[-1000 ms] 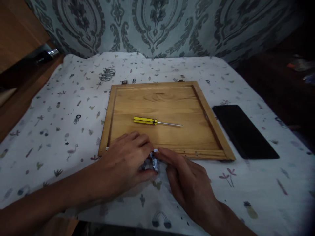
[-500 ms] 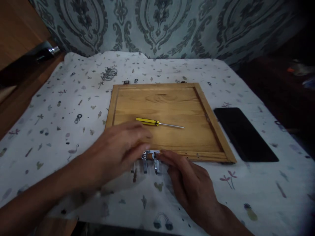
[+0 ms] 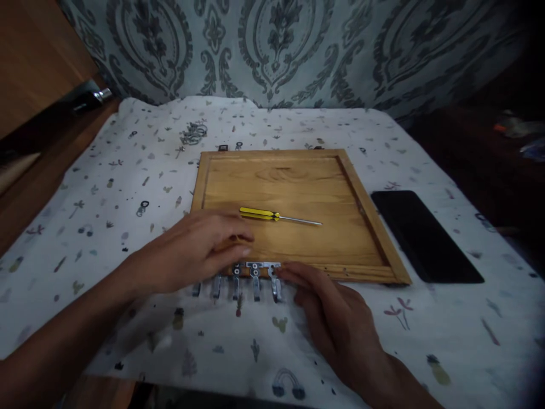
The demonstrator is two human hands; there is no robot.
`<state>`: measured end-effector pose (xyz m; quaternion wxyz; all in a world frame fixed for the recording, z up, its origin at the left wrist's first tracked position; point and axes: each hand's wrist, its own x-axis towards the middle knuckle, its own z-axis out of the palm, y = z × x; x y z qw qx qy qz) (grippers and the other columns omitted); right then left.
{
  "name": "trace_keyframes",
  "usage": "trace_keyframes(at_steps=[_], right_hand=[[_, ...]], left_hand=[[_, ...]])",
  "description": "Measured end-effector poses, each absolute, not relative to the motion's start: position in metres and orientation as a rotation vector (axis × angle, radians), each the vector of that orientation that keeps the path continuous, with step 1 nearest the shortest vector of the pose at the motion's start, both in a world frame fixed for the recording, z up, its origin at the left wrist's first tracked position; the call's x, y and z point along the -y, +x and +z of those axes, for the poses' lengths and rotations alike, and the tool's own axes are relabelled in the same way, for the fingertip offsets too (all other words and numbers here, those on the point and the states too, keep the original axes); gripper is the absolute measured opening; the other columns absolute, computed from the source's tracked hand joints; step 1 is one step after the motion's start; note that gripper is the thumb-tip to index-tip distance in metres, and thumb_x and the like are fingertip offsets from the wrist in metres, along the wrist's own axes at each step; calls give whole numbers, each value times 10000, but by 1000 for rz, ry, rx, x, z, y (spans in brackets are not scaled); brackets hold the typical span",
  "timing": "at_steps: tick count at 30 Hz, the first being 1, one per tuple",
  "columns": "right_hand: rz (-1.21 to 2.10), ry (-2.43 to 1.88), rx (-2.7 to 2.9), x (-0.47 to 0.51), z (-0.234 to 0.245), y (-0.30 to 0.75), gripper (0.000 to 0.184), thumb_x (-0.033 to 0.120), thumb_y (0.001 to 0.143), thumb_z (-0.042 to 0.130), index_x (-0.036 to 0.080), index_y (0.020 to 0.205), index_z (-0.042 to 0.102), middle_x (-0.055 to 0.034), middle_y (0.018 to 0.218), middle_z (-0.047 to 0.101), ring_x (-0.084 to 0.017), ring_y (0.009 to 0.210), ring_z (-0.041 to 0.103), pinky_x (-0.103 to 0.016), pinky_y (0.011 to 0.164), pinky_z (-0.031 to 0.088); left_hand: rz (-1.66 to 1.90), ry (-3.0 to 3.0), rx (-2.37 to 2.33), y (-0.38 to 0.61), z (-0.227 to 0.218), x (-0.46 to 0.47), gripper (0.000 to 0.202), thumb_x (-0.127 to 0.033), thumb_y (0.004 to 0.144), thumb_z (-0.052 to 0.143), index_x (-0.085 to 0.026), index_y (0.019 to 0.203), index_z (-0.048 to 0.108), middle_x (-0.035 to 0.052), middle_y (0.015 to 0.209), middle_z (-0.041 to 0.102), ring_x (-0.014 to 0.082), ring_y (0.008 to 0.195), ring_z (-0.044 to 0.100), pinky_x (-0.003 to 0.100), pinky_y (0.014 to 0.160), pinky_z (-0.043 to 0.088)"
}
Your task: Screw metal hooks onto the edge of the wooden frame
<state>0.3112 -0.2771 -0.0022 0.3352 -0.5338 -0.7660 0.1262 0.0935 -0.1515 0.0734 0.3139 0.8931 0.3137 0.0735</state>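
A wooden panel with a raised rim (image 3: 276,176) lies on the cloth, with a row of metal hooks (image 3: 255,281) along its near edge. Screws show in some of the hook plates. My right hand (image 3: 336,312) has its fingertips pinched at the rightmost hook, its other fingers curled under. Over the panel's near left part hovers my left hand (image 3: 196,244), thumb and fingers apart, nothing visible between them; it partly covers the left hooks. Beyond its fingertips, a screwdriver (image 3: 259,214) with a yellow and black handle lies on the panel.
A black flat phone-like slab (image 3: 426,236) lies right of the panel. At the back left sits a small pile of metal pieces (image 3: 195,133) on the printed cloth (image 3: 128,244). Wooden furniture (image 3: 51,57) borders the left side; a patterned fabric (image 3: 272,51) rises behind.
My left hand has shifted slightly left, away from the right hooks, uncovering more of the row. My right hand stays at the rightmost hook. The view has tilted slightly.
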Motion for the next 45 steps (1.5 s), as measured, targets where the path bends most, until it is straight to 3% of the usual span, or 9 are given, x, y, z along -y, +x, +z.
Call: trace_keyframes(at_steps=[4, 9, 45], right_hand=[[310, -1368, 1993, 276, -3, 311, 356, 32, 909, 379, 202, 1189, 518, -42, 973, 770, -153, 793, 748, -254, 686, 609], [281, -1368, 1986, 275, -4, 309, 342, 31, 901, 380, 184, 1167, 530, -45, 977, 770, -148, 814, 746, -246, 718, 607], [263, -1354, 1975, 272, -4, 309, 327, 39, 904, 381, 203, 1142, 531, -41, 984, 772, -155, 809, 749, -264, 720, 615]], left_hand=[[20, 2457, -725, 96, 73, 160, 362, -515, 883, 635, -202, 1064, 638, 31, 1112, 644, 202, 1034, 612, 306, 839, 458], [-86, 2625, -765, 102, 72, 174, 521, -614, 773, 706, -155, 1002, 611, 39, 1014, 610, 245, 980, 574, 371, 822, 433], [-122, 2713, -770, 107, 61, 178, 355, -472, 871, 663, -174, 1063, 644, 30, 984, 616, 237, 938, 552, 409, 846, 426]])
